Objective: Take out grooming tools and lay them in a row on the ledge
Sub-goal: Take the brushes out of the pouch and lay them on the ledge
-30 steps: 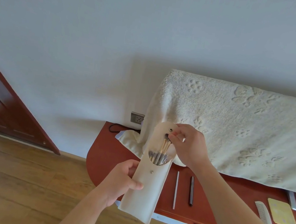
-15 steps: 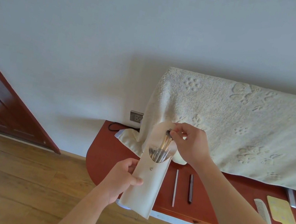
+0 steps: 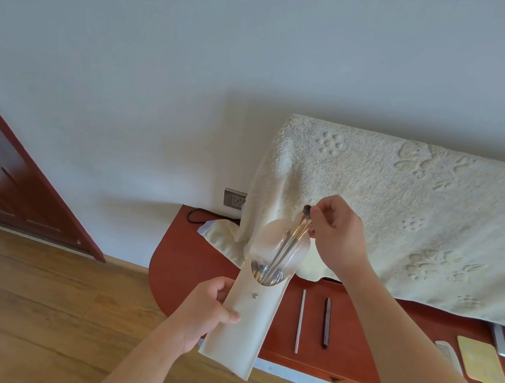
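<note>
Pointing bristles-up, brushes (image 3: 288, 246) leaning right

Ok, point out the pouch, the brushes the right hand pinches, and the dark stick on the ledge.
pouch (image 3: 240, 341): head view, front panel below the snap.
brushes (image 3: 298, 230): head view, golden handles.
dark stick (image 3: 327, 323): head view, mid-length.

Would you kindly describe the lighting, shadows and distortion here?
Head view: even daylight, no glare; a faint shadow on the white wall beside the cream embossed towel; wide-angle stretch enlarges the right forearm; the slim brushes in the right hand look slightly soft.
</note>
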The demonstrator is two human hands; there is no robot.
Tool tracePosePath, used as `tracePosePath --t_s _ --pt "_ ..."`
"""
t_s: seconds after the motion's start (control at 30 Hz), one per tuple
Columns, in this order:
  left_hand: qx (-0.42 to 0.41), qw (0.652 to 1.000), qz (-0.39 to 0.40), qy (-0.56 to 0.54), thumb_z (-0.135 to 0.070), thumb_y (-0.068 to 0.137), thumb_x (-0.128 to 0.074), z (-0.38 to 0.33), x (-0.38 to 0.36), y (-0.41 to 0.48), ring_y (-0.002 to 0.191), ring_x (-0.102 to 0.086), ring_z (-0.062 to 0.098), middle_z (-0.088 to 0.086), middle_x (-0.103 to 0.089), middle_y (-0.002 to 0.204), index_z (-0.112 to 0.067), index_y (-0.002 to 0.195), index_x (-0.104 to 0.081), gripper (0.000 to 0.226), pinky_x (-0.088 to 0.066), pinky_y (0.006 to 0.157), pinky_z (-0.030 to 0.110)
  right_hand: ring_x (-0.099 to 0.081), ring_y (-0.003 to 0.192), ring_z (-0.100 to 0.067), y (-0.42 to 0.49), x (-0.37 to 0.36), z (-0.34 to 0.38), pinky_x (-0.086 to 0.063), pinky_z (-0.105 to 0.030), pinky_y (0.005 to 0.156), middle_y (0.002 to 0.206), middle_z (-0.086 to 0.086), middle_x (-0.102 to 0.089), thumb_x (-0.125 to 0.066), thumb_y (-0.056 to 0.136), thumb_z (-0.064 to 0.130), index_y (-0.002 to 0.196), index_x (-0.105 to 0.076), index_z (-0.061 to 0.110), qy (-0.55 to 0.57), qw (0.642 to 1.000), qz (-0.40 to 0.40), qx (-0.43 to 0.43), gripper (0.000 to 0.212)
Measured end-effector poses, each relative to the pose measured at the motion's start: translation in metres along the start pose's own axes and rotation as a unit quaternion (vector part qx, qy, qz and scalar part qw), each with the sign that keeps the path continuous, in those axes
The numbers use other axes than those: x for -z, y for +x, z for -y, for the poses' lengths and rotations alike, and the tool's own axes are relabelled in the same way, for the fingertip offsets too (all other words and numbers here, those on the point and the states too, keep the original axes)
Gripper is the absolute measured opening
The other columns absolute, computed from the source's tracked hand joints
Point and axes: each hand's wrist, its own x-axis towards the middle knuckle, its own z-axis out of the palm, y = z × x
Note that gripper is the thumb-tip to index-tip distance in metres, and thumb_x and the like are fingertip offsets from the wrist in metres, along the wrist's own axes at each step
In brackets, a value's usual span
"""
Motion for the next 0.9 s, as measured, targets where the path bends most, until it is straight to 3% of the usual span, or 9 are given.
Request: tracePosePath --t_s 0.1,0.23,0.43,0.57,0.73,0.9 --pt "0.005 1.000 -0.001 0.003 0.004 0.078 -0.069 0.002 0.002 0.001 0.090 -0.072 0.013 -0.004 -0.075 0.099 -0.021 0.111 -0.065 0.042 -0.056 0.088 0.040 -0.069 0.067 -0.022 0.001 -0.001 0.001 -0.058 -0.049 0.073 0.075 -0.005 -0.071 -0.050 0.097 0.014 0.085 -0.055 0.014 0.039 0.999 0.011 -0.035 0.014" --pt "0.010 1.000 -0.005 -0.007 0.004 0.079 -0.069 0.003 0.004 0.003 0.089 -0.072 0.012 -0.004 -0.075 0.097 -0.021 0.111 -0.065 0.040 -0.056 0.083 0.036 -0.069 0.073 -0.033 0.001 -0.004 0.000 -0.058 -0.056 0.072 0.084 -0.004 -0.072 -0.047 0.100 0.015 0.085 -0.053 0.013 0.095 0.991 0.040 -0.083 0.016" --pt "0.024 0.999 -0.015 -0.035 0.005 0.080 -0.067 0.005 0.005 0.007 0.088 -0.073 0.014 -0.003 -0.075 0.096 -0.019 0.111 -0.065 0.039 -0.055 0.078 0.034 -0.067 0.064 -0.021 -0.001 -0.007 0.004 -0.060 -0.052 0.069 0.070 0.005 -0.069 -0.046 0.100 0.012 0.082 -0.051 0.012 0.134 0.985 0.068 -0.087 0.019" --pt "0.027 0.999 -0.017 -0.036 0.004 0.079 -0.068 0.005 0.006 0.012 0.092 -0.072 0.019 -0.002 -0.075 0.097 -0.020 0.112 -0.064 0.040 -0.057 0.086 0.042 -0.066 0.067 -0.022 -0.001 -0.006 0.004 -0.059 -0.055 0.072 0.081 -0.002 -0.067 -0.043 0.101 0.013 0.083 -0.049 0.011 0.149 0.980 0.089 -0.097 0.019" --pt "0.020 0.999 -0.008 -0.024 0.002 0.079 -0.069 0.006 0.009 0.014 0.096 -0.071 0.018 -0.005 -0.074 0.099 -0.022 0.112 -0.063 0.041 -0.056 0.089 0.043 -0.066 0.065 -0.027 -0.001 -0.005 0.004 -0.059 -0.053 0.071 0.077 -0.006 -0.064 -0.041 0.102 0.013 0.082 -0.047 0.011 0.178 0.973 0.102 -0.106 0.021" --pt "0.024 1.000 -0.002 -0.018 0.003 0.078 -0.068 0.009 0.014 0.016 0.097 -0.071 0.020 -0.002 -0.074 0.099 -0.020 0.113 -0.064 0.041 -0.056 0.091 0.046 -0.065 0.061 -0.025 0.002 -0.006 0.004 -0.059 -0.050 0.069 0.092 -0.004 -0.064 -0.040 0.103 0.014 0.088 -0.048 0.008 0.199 0.969 0.088 -0.113 0.018"
